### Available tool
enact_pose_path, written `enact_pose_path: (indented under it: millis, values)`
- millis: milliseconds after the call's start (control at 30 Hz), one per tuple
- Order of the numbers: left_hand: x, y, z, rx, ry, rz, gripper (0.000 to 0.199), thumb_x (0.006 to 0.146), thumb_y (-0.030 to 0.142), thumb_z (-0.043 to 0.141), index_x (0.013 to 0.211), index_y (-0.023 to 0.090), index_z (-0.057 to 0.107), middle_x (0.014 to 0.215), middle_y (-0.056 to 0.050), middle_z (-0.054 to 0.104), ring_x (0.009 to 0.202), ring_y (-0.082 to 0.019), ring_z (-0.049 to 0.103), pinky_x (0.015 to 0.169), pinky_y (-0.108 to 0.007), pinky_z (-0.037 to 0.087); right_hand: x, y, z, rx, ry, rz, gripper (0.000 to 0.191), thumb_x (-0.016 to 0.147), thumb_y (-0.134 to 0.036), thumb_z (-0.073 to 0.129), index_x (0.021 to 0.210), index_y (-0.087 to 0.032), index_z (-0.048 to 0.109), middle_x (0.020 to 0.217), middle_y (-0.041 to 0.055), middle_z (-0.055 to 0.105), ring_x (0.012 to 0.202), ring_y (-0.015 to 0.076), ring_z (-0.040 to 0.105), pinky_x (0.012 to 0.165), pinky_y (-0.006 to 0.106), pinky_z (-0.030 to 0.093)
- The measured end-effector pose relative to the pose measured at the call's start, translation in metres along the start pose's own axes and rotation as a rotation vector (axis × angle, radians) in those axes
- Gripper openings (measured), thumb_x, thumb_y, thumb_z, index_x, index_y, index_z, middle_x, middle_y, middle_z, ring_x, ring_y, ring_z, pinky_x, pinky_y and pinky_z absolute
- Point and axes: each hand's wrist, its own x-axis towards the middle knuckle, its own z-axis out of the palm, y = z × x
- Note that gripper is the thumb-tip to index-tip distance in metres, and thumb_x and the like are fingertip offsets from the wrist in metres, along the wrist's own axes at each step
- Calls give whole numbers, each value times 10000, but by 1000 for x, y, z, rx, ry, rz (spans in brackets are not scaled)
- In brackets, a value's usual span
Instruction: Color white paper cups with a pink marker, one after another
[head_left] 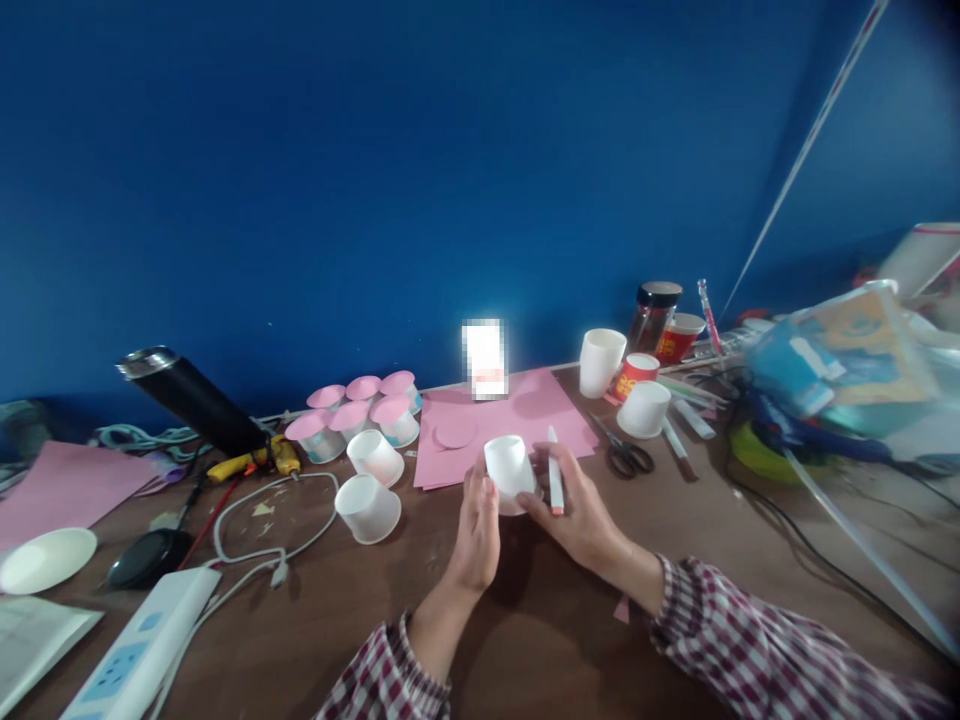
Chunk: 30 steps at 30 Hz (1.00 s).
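A small white paper cup stands upside down between my hands, over the front edge of the pink paper. My left hand grips the cup's left side, with the thumb along its near side. In my right hand is a white marker with a pinkish end, held nearly upright, while the fingertips rest by the cup's right side. A cut pink paper disc lies just behind. To the left stand two white cups, bottoms up, and several cups topped with pink discs.
Scissors, a white cup and more markers lie to the right, before a dark-lidded jar. On the left are a black tumbler, a white cable and a power strip. A blue wall closes the back.
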Motion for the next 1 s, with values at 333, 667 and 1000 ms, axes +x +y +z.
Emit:
enact_pose_path:
  millis: [333, 667, 1000]
  values:
    - [2, 17, 3, 340, 28, 173, 573, 881, 445, 644, 1387, 207, 516, 1325, -143, 543, 1235, -281, 558, 1027, -423, 490, 2, -12, -7, 224, -54, 170, 595, 805, -442, 732, 1291, -213, 476, 1272, 132, 622, 1147, 287, 626, 809, 348, 595]
    - [-11, 23, 8, -65, 84, 253, 618, 828, 406, 715, 1390, 223, 536, 1413, -156, 486, 1302, -336, 472, 1111, -447, 386, 9, -4, -4, 707, -75, 288, 531, 948, -617, 391, 1259, -219, 555, 1066, 113, 730, 943, 269, 711, 797, 404, 581]
    - [-1, 19, 6, -25, 241, 60, 374, 928, 492, 572, 1179, 221, 630, 1151, -90, 627, 961, -208, 609, 910, -324, 458, 23, -9, -24, 880, -127, 393, 619, 944, -637, 299, 1129, -178, 671, 936, 130, 749, 758, 256, 702, 673, 392, 574]
